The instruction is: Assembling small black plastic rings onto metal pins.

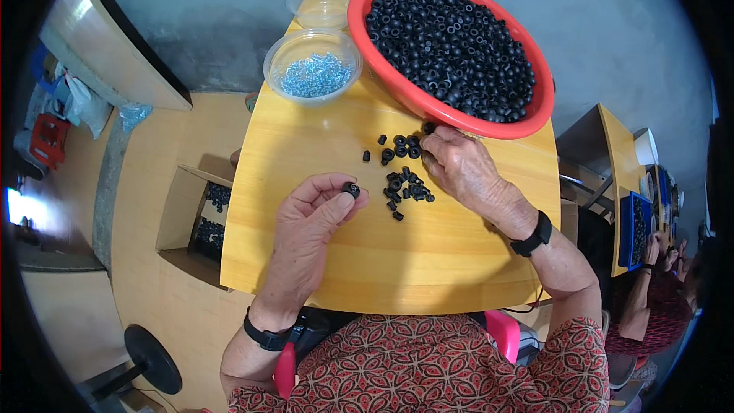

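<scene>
- A single view, from the left one of two fisheye cameras worn side by side on the person's head.
- It looks down from above the patterned shirt point(428, 363), which fills the bottom middle; the forearms point(562, 268) come in from below.
- It faces forward over the worktop point(459, 275) — the grey wall point(229, 23) rises behind the far end.
- The left hand point(308, 218) and right hand point(468, 170) lie near the middle, close enough to make out the fingers.
- The lens takes in floor point(157, 183) on the left and a co-worker point(650, 306) at the far right — smaller and farther off.
- Straight edges bow toward the rim, and black closes the corners.
</scene>
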Demonstrator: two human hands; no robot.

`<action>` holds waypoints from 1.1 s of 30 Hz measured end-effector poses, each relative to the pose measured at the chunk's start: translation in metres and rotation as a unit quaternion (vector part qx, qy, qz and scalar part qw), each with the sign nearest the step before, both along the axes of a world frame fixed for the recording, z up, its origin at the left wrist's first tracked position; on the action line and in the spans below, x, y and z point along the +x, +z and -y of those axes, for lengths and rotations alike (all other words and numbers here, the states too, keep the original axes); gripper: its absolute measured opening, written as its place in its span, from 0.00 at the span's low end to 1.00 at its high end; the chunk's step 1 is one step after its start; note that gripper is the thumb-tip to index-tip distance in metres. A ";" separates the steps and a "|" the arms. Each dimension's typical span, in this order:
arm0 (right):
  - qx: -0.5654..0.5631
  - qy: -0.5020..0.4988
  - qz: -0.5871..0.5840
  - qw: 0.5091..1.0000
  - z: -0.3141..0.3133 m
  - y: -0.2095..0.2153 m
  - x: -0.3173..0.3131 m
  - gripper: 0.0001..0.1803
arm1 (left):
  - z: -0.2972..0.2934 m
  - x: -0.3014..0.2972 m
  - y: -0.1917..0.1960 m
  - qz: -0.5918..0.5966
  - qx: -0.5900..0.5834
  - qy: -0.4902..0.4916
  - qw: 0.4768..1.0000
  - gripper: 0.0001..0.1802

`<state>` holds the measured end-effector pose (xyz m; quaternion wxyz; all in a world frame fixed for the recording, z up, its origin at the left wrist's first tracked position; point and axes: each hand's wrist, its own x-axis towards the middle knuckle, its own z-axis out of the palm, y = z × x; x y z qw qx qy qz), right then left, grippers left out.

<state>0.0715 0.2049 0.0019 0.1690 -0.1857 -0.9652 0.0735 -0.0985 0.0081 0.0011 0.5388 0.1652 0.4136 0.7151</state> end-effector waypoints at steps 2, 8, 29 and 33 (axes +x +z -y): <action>-0.001 -0.006 0.000 1.000 -0.001 -0.004 0.002 0.08 | 0.000 0.003 0.001 -0.004 -0.002 -0.003 1.000 0.12; -0.138 0.002 -0.048 0.989 0.029 0.030 0.010 0.06 | -0.003 0.016 0.005 -0.022 -0.010 -0.025 0.999 0.12; -0.149 -0.047 -0.246 0.957 0.143 0.078 0.094 0.06 | 0.018 0.104 0.033 -0.087 0.076 -0.096 0.989 0.12; -0.127 -0.046 -0.253 0.958 0.144 0.068 0.097 0.04 | 0.019 0.109 0.033 -0.092 0.067 -0.094 0.989 0.12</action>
